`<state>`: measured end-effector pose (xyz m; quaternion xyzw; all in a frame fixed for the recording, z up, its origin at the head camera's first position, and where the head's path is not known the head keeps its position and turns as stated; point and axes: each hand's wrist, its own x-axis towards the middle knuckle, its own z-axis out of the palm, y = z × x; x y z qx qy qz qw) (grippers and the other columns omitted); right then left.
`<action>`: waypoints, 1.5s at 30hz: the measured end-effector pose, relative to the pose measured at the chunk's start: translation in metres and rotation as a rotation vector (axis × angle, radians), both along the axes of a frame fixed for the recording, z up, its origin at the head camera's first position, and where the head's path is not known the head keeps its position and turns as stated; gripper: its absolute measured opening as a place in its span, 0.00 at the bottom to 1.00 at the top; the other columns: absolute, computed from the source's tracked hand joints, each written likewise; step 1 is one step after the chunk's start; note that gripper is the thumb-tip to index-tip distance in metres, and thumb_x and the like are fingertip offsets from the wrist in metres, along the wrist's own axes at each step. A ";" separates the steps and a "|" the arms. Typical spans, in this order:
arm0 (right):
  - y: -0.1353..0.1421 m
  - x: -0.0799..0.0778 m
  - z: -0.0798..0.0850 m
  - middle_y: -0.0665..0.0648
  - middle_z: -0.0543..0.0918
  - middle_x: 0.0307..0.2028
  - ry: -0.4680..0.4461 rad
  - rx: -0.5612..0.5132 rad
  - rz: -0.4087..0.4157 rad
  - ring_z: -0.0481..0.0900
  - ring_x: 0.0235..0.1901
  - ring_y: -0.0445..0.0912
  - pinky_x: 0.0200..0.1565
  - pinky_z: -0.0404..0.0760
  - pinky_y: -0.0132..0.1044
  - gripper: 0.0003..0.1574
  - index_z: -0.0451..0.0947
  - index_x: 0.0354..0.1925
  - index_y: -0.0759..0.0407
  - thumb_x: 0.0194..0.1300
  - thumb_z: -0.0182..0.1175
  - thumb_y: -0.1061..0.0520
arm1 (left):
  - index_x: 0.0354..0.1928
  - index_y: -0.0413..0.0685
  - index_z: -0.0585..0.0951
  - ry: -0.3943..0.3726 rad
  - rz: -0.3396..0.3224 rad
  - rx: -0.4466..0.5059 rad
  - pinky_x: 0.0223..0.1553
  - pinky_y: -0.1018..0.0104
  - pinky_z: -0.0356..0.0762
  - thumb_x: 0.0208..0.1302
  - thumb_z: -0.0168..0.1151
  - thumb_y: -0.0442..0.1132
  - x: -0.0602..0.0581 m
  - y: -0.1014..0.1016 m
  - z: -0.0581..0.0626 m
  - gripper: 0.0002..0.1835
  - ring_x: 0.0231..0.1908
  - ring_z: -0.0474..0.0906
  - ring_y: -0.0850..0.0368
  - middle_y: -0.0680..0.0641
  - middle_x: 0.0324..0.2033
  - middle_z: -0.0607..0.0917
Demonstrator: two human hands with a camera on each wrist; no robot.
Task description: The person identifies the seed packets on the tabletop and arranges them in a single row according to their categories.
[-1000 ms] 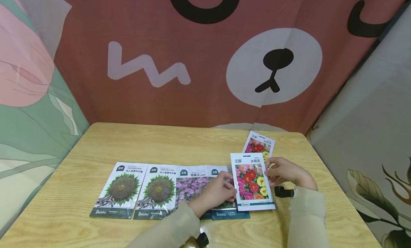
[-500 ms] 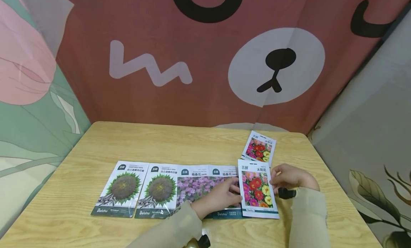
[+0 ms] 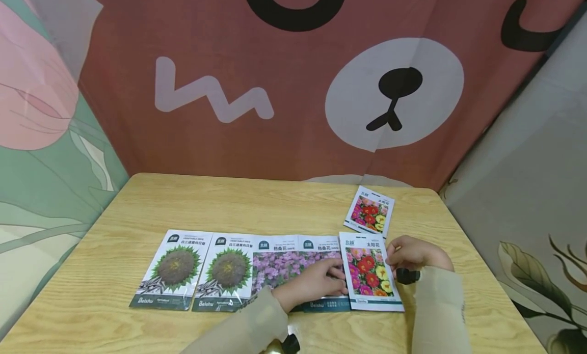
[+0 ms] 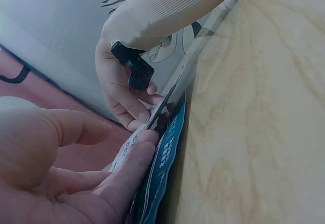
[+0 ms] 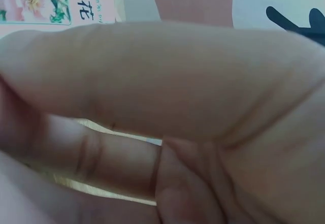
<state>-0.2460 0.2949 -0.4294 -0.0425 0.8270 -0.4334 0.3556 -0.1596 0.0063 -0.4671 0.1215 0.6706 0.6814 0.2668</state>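
A white seed packet with red, pink and yellow flowers (image 3: 369, 272) lies at the right end of a row of packets. My right hand (image 3: 415, 253) pinches its right edge between thumb and fingers. My left hand (image 3: 314, 282) rests over the right purple-flower seed packet (image 3: 323, 246), its fingertips at the left edge of the white packet. In the left wrist view, a left fingertip (image 4: 147, 136) touches near the white packet's edge, above the teal packet bottoms (image 4: 170, 150). Fingers fill the right wrist view, with part of a flower packet (image 5: 35, 3) behind them.
Left in the row lie two sunflower seed packets (image 3: 176, 270) and another purple-flower packet (image 3: 272, 265). A second red-and-yellow flower packet (image 3: 369, 211) lies tilted behind the held one. The wooden table (image 3: 220, 201) meets a printed bear curtain (image 3: 284, 150).
The white flower packet has moved right and toward the person, coming down to the end of the row. Both hands moved with it, and the packet behind is now almost fully uncovered.
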 end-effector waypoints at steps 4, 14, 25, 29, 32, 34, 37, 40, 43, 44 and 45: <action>-0.004 0.002 0.003 0.54 0.81 0.23 0.041 0.054 0.011 0.78 0.22 0.41 0.23 0.70 0.27 0.04 0.76 0.32 0.68 0.65 0.59 0.67 | 0.71 0.28 0.66 0.003 -0.001 -0.009 0.43 0.60 0.87 0.67 0.57 0.25 0.001 0.000 0.000 0.30 0.43 0.86 0.40 0.41 0.44 0.83; -0.010 0.006 0.010 0.53 0.81 0.24 0.092 0.232 -0.033 0.73 0.24 0.44 0.28 0.70 0.32 0.04 0.77 0.31 0.64 0.63 0.62 0.66 | 0.69 0.28 0.68 -0.012 -0.022 -0.016 0.44 0.63 0.86 0.69 0.57 0.27 0.000 -0.002 0.002 0.27 0.44 0.87 0.42 0.43 0.43 0.82; -0.014 0.008 0.015 0.53 0.82 0.26 0.100 0.297 -0.051 0.74 0.25 0.44 0.29 0.70 0.33 0.08 0.74 0.33 0.61 0.65 0.65 0.61 | 0.67 0.31 0.71 -0.023 -0.030 -0.032 0.43 0.61 0.86 0.71 0.57 0.29 0.000 -0.001 0.001 0.24 0.45 0.86 0.44 0.43 0.45 0.82; -0.014 0.009 0.015 0.53 0.81 0.27 0.101 0.302 -0.054 0.74 0.25 0.44 0.30 0.71 0.34 0.08 0.74 0.33 0.61 0.65 0.65 0.60 | 0.67 0.30 0.72 -0.032 -0.025 -0.020 0.43 0.61 0.87 0.70 0.57 0.28 -0.001 -0.002 0.000 0.24 0.45 0.86 0.43 0.42 0.45 0.82; -0.014 0.009 0.016 0.54 0.81 0.27 0.097 0.298 -0.059 0.74 0.26 0.45 0.31 0.71 0.35 0.08 0.75 0.33 0.61 0.65 0.64 0.60 | 0.66 0.30 0.72 -0.043 -0.013 -0.005 0.42 0.61 0.87 0.69 0.57 0.27 -0.001 -0.002 0.000 0.24 0.44 0.87 0.44 0.42 0.44 0.83; -0.013 0.009 0.017 0.54 0.80 0.28 0.096 0.296 -0.062 0.74 0.27 0.46 0.32 0.72 0.36 0.08 0.76 0.33 0.62 0.66 0.64 0.59 | 0.65 0.29 0.73 -0.049 -0.005 0.009 0.42 0.61 0.87 0.68 0.56 0.26 -0.002 -0.003 0.001 0.23 0.43 0.86 0.44 0.41 0.44 0.83; -0.011 0.009 0.019 0.55 0.80 0.29 0.102 0.288 -0.073 0.75 0.29 0.47 0.33 0.73 0.37 0.08 0.76 0.33 0.62 0.67 0.62 0.59 | 0.62 0.29 0.74 -0.052 0.007 0.043 0.42 0.61 0.87 0.67 0.56 0.26 -0.005 -0.005 0.002 0.21 0.44 0.86 0.42 0.39 0.44 0.82; -0.009 0.010 0.020 0.56 0.80 0.29 0.121 0.273 -0.103 0.76 0.29 0.47 0.33 0.75 0.38 0.09 0.76 0.34 0.63 0.68 0.62 0.58 | 0.61 0.30 0.73 -0.056 0.020 0.078 0.43 0.60 0.87 0.69 0.54 0.26 -0.007 -0.007 0.004 0.19 0.45 0.86 0.41 0.38 0.45 0.80; -0.006 0.010 0.021 0.59 0.81 0.31 0.126 0.265 -0.159 0.77 0.30 0.49 0.33 0.77 0.38 0.10 0.75 0.38 0.64 0.70 0.61 0.57 | 0.61 0.31 0.72 -0.056 0.049 0.105 0.43 0.59 0.87 0.71 0.54 0.26 -0.009 -0.009 0.006 0.19 0.46 0.85 0.41 0.36 0.48 0.79; -0.006 0.011 0.022 0.60 0.81 0.32 0.125 0.263 -0.179 0.77 0.31 0.50 0.33 0.78 0.39 0.11 0.75 0.40 0.65 0.71 0.61 0.56 | 0.62 0.31 0.72 -0.054 0.066 0.114 0.43 0.59 0.87 0.71 0.54 0.26 -0.010 -0.009 0.006 0.18 0.46 0.85 0.41 0.36 0.49 0.79; -0.006 0.011 0.022 0.61 0.80 0.33 0.125 0.260 -0.200 0.77 0.32 0.51 0.34 0.79 0.40 0.12 0.74 0.43 0.65 0.72 0.60 0.56 | 0.62 0.31 0.71 -0.052 0.084 0.125 0.44 0.59 0.87 0.72 0.53 0.26 -0.011 -0.009 0.008 0.19 0.47 0.85 0.41 0.35 0.50 0.78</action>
